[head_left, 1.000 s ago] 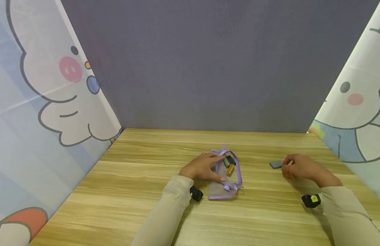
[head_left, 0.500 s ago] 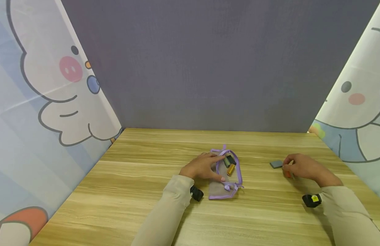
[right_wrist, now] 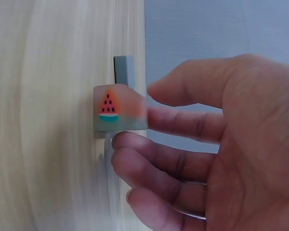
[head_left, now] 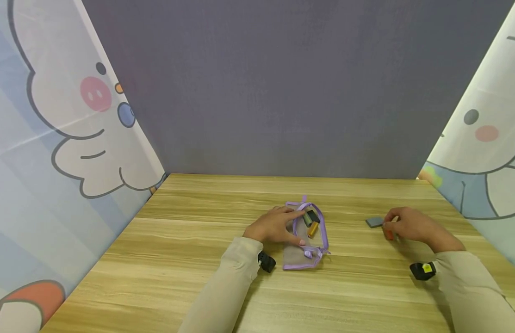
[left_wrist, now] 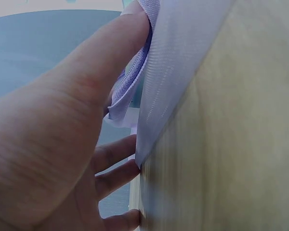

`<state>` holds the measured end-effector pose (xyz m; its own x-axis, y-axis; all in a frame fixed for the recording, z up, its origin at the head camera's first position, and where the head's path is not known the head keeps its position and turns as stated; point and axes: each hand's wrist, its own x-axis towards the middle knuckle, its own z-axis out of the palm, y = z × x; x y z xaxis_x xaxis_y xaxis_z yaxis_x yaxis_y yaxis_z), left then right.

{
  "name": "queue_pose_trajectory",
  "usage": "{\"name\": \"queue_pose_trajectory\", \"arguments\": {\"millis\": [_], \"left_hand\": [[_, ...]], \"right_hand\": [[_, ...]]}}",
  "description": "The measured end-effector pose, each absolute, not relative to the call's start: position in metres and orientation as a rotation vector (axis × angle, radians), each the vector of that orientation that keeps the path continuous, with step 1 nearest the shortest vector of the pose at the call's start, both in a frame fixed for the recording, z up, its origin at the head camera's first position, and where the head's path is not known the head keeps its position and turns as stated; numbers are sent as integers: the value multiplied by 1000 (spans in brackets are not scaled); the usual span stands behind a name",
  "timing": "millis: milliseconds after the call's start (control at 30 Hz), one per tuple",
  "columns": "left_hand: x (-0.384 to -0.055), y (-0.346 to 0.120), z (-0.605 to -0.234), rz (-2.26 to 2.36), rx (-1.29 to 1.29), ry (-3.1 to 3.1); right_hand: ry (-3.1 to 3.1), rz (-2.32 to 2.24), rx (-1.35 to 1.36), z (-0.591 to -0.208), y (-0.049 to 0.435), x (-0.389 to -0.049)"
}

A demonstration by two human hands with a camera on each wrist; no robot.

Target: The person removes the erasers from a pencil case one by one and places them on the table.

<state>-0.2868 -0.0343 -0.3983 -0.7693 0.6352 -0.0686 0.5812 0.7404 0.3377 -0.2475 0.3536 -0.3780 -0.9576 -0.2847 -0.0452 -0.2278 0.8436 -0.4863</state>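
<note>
My left hand [head_left: 276, 225] rests on a see-through mesh pouch [head_left: 296, 261] with purple edging. Its thumb and forefinger are spread at the unzipped opening, and the thumb lies along the purple zip [left_wrist: 130, 79] in the left wrist view. Inside the pouch are an orange-yellow cylinder [head_left: 313, 229], a green piece [head_left: 307, 219] and a dark block [head_left: 313, 216]. Farther right, my right hand [head_left: 409, 225] holds a small block with a watermelon print [right_wrist: 108, 109] at its fingertips, low over the table. A flat grey block [head_left: 374, 222] lies just left of those fingers.
The wooden table [head_left: 190, 231] reaches back to a dark grey panel [head_left: 290, 92]. Cartoon-printed sheets stand along the left side [head_left: 53, 185] and right side [head_left: 490, 175]. A small black camera sits on each wrist.
The small block under my right fingers has turned slightly. My left hand, the pouch and its contents have stayed in place.
</note>
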Motion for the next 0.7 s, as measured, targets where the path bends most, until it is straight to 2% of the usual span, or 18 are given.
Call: {"name": "queue_pose_trajectory", "arguments": {"millis": [700], "left_hand": [[-287,-34,-398,427,976,2761]], "right_hand": [[3001,-640,-285,-369,355,-246]]}}
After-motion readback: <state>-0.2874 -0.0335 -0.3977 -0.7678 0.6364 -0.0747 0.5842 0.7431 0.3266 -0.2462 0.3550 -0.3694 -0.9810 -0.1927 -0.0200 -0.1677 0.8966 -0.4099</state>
